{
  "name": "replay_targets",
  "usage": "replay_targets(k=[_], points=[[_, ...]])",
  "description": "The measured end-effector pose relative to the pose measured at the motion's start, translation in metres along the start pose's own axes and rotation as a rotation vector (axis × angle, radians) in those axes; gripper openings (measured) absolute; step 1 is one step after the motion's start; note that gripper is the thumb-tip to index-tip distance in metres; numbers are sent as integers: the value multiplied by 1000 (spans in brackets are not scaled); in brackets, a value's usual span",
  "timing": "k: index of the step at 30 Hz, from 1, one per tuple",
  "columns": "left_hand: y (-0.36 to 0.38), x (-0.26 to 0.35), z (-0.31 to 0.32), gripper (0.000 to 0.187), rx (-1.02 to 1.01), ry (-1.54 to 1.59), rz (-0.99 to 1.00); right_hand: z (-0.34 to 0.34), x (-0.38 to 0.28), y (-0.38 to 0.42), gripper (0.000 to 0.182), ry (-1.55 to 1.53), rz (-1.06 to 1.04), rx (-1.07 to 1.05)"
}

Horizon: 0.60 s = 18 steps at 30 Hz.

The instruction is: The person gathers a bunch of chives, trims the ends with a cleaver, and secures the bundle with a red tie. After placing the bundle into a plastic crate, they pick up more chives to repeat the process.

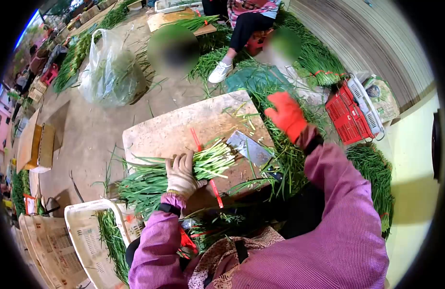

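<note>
While the left hand (182,174), in a pale glove, presses closed fingers on a bundle of green chives (176,174) lying across the wooden surface (184,126), the red-gloved right hand (286,114) hangs open and empty at 2 o'clock, beyond the cleaver (249,148).

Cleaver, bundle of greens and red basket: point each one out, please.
cleaver (247,147), head view, middle of the flat blade.
bundle of greens (150,182), head view, green leaves left of the gloved hand.
red basket (348,118), head view, its slatted side wall.
</note>
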<state>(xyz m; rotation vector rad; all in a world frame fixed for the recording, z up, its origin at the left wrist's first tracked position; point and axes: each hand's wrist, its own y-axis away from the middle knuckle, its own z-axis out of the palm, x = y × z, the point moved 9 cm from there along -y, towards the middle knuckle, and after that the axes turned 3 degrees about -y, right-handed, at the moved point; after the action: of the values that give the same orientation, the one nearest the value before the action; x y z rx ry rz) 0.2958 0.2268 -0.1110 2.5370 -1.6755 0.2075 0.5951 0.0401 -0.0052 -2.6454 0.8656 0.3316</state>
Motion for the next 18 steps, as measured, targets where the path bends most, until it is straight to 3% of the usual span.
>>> replay_targets(k=[1,4,6,8,9,11,12,16,18], points=[[-5,-5,4,115,-76,-28,-38,-1,-43,16,46,-45,-259,182],[-18,-6,-1,115,-218,-63,-102,20,-153,41,49,-172,-485,22],[-19,-5,-1,116,-178,-68,-91,40,-191,60,50,-158,-549,6],[-17,-3,-1,119,-247,-84,-105,82,-222,70,36,-25,-720,0],[-14,-3,1,117,-220,-75,-91,98,-224,68,36,-48,-749,3],[-9,-4,5,116,-187,-73,-86,144,-217,60,28,182,-770,-226],[-9,-3,5,115,-181,-76,-88,150,-209,53,20,238,-685,-304],[-12,-3,8,113,-178,-57,-65,110,-216,48,20,-100,-583,-92],[-13,-4,6,112,-234,-14,-48,115,-223,60,21,-41,-708,-73]])
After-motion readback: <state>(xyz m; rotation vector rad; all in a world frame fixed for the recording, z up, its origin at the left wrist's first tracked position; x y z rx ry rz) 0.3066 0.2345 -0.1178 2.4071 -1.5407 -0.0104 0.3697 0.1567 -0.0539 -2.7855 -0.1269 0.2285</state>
